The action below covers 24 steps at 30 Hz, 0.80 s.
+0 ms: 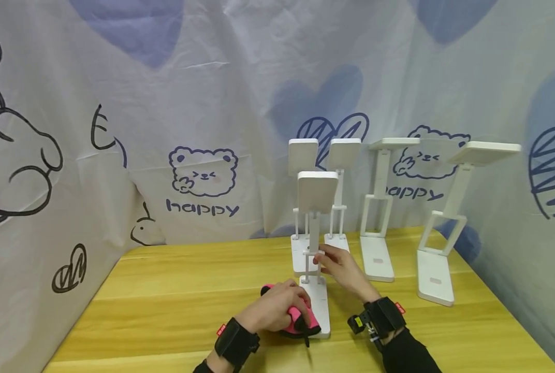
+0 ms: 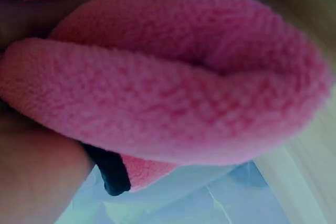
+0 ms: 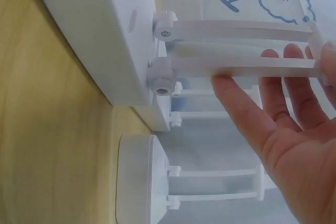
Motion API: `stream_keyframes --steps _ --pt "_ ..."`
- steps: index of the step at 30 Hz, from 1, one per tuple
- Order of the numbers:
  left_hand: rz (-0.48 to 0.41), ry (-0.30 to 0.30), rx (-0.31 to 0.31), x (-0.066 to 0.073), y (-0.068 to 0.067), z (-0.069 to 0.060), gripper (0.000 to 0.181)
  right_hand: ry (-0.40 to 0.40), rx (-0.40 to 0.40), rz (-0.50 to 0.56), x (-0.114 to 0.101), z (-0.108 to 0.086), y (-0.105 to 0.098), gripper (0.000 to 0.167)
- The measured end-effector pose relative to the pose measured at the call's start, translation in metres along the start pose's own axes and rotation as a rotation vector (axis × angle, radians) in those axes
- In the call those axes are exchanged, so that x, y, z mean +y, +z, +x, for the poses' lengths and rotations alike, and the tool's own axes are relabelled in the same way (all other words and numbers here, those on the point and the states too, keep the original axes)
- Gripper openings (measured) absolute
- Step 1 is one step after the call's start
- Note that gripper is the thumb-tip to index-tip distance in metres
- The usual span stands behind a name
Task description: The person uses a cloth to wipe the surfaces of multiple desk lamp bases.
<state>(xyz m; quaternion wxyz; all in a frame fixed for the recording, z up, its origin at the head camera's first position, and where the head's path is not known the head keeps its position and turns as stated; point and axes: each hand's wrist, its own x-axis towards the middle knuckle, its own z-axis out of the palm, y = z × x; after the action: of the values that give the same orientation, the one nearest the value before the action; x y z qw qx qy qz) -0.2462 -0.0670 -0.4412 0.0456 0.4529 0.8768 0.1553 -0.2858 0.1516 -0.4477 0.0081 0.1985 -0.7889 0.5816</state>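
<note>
A white folding desk lamp (image 1: pixel 317 192) stands upright in front, its base (image 1: pixel 321 300) flat on the wooden table. My left hand (image 1: pixel 279 304) grips a pink fleecy cloth (image 1: pixel 297 317) with black edging, held against the left side of that base. Pink pile (image 2: pixel 210 103) fills most of the left wrist view and hides most of the fingers. My right hand (image 1: pixel 345 270) holds the lamp's lower frame from the right. In the right wrist view, its fingers (image 3: pixel 302 98) are around one thin bar (image 3: pixel 241 67) of the frame.
Several more white lamps stand on the table: two close behind the front one, another lamp (image 1: pixel 377 259) to the right, and one lamp (image 1: pixel 436 277) farthest right. A printed curtain (image 1: pixel 240 103) hangs behind the wooden table (image 1: pixel 189 295).
</note>
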Motion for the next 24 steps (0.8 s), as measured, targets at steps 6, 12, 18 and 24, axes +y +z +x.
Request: stream_keyframes --steps 6,12,18,24 --pt "0.009 -0.039 0.013 -0.005 -0.002 -0.003 0.050 0.021 -0.007 0.017 -0.001 -0.001 0.000 0.035" --pt "0.053 -0.121 0.034 -0.007 -0.003 -0.003 0.043 0.016 0.004 0.015 0.002 0.000 0.001 0.034" --pt "0.123 -0.148 0.089 -0.008 -0.003 -0.001 0.036 0.010 0.012 0.004 0.001 0.000 0.001 0.035" --pt "0.175 -0.206 0.180 -0.013 0.004 0.004 0.034 0.011 0.013 -0.003 0.001 0.001 0.001 0.034"
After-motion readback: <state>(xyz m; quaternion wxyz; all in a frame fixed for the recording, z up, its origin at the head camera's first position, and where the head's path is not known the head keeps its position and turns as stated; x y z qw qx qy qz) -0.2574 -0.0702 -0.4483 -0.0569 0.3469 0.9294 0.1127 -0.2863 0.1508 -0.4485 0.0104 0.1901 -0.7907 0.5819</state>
